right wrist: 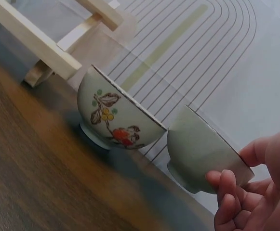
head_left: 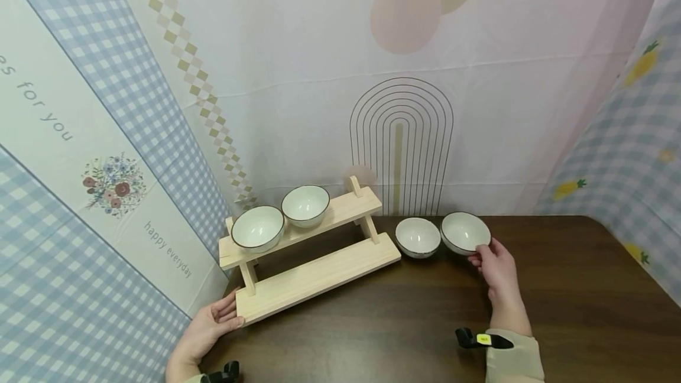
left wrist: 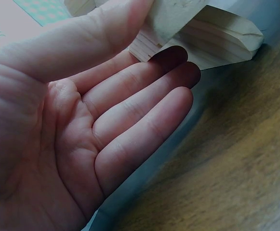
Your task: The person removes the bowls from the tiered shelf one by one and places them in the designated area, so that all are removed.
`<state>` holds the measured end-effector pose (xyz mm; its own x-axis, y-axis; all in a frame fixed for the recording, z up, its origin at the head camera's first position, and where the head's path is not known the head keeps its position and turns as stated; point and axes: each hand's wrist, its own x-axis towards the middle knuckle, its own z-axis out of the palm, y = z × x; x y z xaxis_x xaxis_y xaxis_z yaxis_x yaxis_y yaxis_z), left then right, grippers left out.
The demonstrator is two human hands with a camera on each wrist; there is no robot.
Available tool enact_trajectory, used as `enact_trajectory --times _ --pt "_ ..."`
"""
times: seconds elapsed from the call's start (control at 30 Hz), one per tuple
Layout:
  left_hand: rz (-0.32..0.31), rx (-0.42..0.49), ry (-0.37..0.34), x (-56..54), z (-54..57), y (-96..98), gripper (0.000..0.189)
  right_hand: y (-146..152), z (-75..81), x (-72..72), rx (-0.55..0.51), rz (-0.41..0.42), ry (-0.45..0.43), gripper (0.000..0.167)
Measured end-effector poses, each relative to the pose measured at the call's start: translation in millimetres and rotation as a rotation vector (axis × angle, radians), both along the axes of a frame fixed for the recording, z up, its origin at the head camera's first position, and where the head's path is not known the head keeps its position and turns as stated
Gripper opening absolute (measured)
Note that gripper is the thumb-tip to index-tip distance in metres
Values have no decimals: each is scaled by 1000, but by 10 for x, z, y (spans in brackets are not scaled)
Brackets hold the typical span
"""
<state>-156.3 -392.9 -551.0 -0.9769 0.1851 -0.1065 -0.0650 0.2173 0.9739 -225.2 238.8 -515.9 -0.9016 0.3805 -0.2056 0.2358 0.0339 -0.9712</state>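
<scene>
My right hand [head_left: 497, 268] pinches the near right rim of a white bowl [head_left: 465, 232], thumb at the lip and fingers below. In the right wrist view this plain-sided bowl [right wrist: 202, 149] is tilted. Its edge is right at a second bowl [right wrist: 118, 115], painted with flowers and leaves, which stands on the table. At the far left my left hand [head_left: 210, 327] holds the left end of the two-tier wooden shelf [head_left: 319, 282], thumb at the front corner, fingers at the end. Two white bowls with dark rims, one left [head_left: 258, 229] and one right [head_left: 305, 205], sit on its upper tier.
The dark wooden table [head_left: 404, 324] spreads in front of the shelf and bowls. A patterned cloth [head_left: 298, 75] hangs right behind them. Blue checked cloth [head_left: 122, 288] closes off the left side, and another cloth with pineapples [head_left: 617, 188] hangs on the right.
</scene>
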Motion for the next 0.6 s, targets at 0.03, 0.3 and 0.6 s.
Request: enact_trajectory --times 0.03,0.3,0.6 --pt "5 0 -1 -1 -1 2 85 10 -13 -3 1 -2 -1 66" --pt "13 -1 -8 -5 -2 5 84 58 -94 -14 9 0 -15 68" --pt "-10 17 9 -7 -6 6 82 81 -171 -44 23 13 -30 70"
